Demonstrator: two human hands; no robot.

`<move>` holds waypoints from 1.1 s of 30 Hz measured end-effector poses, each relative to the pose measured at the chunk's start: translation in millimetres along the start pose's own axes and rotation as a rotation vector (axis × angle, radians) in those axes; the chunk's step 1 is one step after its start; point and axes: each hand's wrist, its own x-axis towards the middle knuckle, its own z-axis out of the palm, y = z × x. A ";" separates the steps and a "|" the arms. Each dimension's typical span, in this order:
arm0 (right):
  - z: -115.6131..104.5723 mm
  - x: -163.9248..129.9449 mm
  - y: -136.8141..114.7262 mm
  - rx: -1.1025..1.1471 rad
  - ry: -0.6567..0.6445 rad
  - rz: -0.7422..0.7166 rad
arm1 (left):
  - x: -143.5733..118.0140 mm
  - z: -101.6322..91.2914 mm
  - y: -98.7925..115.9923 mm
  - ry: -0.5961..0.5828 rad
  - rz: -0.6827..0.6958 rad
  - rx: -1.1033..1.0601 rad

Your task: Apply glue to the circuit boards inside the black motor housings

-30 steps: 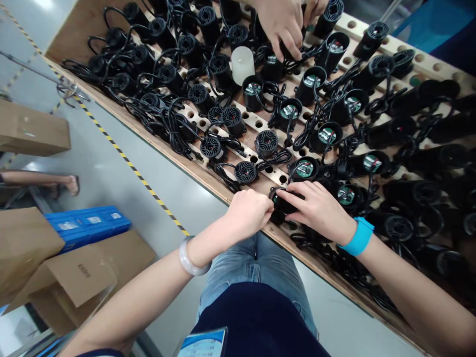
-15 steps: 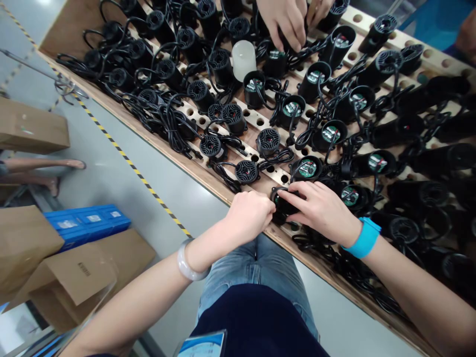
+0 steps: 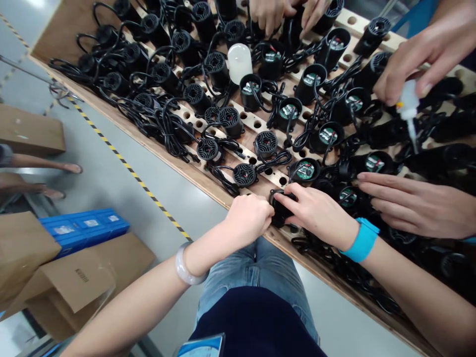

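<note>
- Broadly, a long brown wooden bench (image 3: 70, 20) with pale strips of drilled holes runs slantwise across the view. It stands over a grey floor marked with a yellow-and-black striped tape line (image 3: 122, 158).
- Brown cardboard boxes (image 3: 74, 282) and a flat blue plastic crate (image 3: 84, 229) sit on the floor to the left, well apart from the bench.
- Dozens of black cylindrical lamp bodies with black cords (image 3: 230, 121) stand in the holes. Some show finned caps and others an open end with a green circuit board inside.
- One co-worker's flat hand (image 3: 416, 203) rests on the units just beside the person's right arm. Another co-worker's hand (image 3: 420, 54) tips a small white squeeze bottle (image 3: 408, 101) nozzle-down, and more hands (image 3: 267, 15) work at the far edge.
- A frosted white plastic dome (image 3: 239, 62) stands among the far rows.
- The person's left hand (image 3: 250, 218), with a pale bangle at the wrist, is curled tight, its fingers pinching the near side of a small black round housing (image 3: 279, 207).
- The right hand (image 3: 320, 213), with a blue wristband, lays narrow fingers over the top of that housing and clasps it.
- That housing sits at the bench's near edge, between the two hands. The step in hand looks like a two-handed fitting or pressing at this one unit.
- Any further handling calls, I judge, for a steady grip and for keeping the loose cords out from under the fingers.
</note>
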 end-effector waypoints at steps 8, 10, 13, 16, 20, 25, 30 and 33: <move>-3.7 9.1 0.3 -0.103 -0.072 -0.030 | 1.8 0.7 -1.6 -0.021 -0.039 -0.023; -3.2 9.7 1.0 -0.104 -0.066 -0.047 | 2.0 2.1 -2.2 -0.023 -0.042 -0.036; -3.4 10.9 0.2 -0.114 -0.064 -0.063 | 1.5 2.7 -3.9 -0.024 -0.051 -0.068; -4.7 12.6 -2.6 -0.124 -0.074 -0.051 | 2.5 -1.6 -7.4 -0.010 -0.066 -0.163; -6.3 13.6 -6.4 -0.113 -0.093 -0.014 | 14.1 -11.4 -14.8 -0.027 -0.053 -0.331; -4.5 11.8 -5.2 -0.070 -0.087 0.005 | 38.7 -11.8 -23.5 -0.135 -0.114 -0.540; 8.8 5.1 2.2 0.187 -0.024 0.069 | 48.8 -11.1 -24.1 -0.290 -0.254 -0.808; 19.7 -1.6 4.6 0.389 0.060 0.122 | 48.6 -16.6 -19.5 -0.260 -0.241 -0.685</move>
